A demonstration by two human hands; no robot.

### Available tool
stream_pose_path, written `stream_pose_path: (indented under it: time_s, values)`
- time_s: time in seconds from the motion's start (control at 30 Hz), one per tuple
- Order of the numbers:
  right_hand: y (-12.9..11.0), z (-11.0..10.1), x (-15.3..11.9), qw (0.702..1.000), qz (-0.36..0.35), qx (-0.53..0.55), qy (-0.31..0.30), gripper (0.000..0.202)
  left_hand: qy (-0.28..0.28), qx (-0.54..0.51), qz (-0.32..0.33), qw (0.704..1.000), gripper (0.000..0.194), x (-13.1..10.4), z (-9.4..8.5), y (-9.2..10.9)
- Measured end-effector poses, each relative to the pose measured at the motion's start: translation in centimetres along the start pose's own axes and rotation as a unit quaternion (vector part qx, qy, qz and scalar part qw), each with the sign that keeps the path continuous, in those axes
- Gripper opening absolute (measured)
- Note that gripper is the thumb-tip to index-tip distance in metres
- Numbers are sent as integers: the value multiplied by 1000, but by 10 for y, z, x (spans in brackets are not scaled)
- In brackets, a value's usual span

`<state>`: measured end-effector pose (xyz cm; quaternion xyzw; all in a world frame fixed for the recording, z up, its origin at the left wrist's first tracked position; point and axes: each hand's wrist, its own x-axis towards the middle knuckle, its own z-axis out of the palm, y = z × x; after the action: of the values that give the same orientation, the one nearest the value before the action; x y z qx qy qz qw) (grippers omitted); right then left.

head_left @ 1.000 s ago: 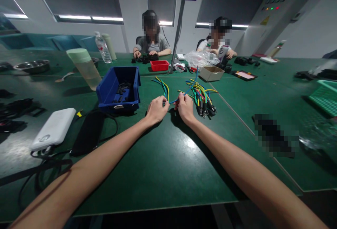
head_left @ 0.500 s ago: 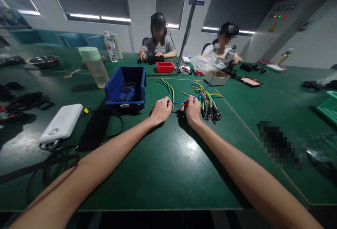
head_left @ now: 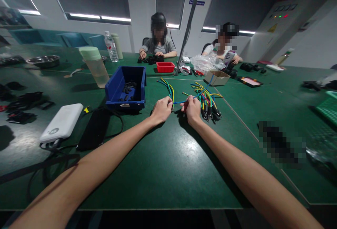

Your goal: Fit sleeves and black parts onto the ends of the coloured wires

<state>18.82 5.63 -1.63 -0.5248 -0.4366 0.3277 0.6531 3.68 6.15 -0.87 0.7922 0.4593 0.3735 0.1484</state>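
Observation:
A blue wire (head_left: 180,102) stretches between my two hands over the middle of the green table. My left hand (head_left: 161,110) is closed, pinching the wire's left end; the fingertips hide that end. The thumb and index finger of my right hand (head_left: 193,109) are closed on the same wire, whose free part rises up and right. Just beyond my left hand lie a few yellow, green and blue wires (head_left: 173,90). A bundle of coloured wires (head_left: 210,102) with black sleeves and metal terminals lies right of my right hand.
Left of my hands stands a blue bin (head_left: 125,105) with small black pieces. Nearer the left are a white power bank (head_left: 63,122), a black phone-like slab (head_left: 94,129) and a bottle (head_left: 96,69). A small carton (head_left: 218,79) and red tray (head_left: 165,67) stand farther back, before two seated people.
Both hands keep their places on the blue wire, with only a slight shift of the right fingers. A dark shadow now shows on the table at the far left.

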Motion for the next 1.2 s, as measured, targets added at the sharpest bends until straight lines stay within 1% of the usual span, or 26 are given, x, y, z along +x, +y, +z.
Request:
stream_pose_path:
  time_s: [0.53, 0.73, 0.9, 1.1, 1.2]
  values:
    - [-1, 0, -1, 1000, 11, -10, -10, 31, -5, 6, 15, 1000, 15, -2, 2, -1]
    - [0, 1, 0, 1000, 12, -8, -4, 33, -19, 2, 22, 1000, 16, -2, 0, 1]
    - [-1, 1, -1, 1000, 18, -4, -2, 34, -27, 13, 14, 999, 17, -3, 0, 3]
    - [0, 1, 0, 1000, 12, -11, 2, 33, -28, 34, 34, 998, 22, -7, -1, 8]
    - [1, 0, 0, 1000, 8, -11, 1, 32, -33, 39, 34, 998, 24, -7, -1, 9]
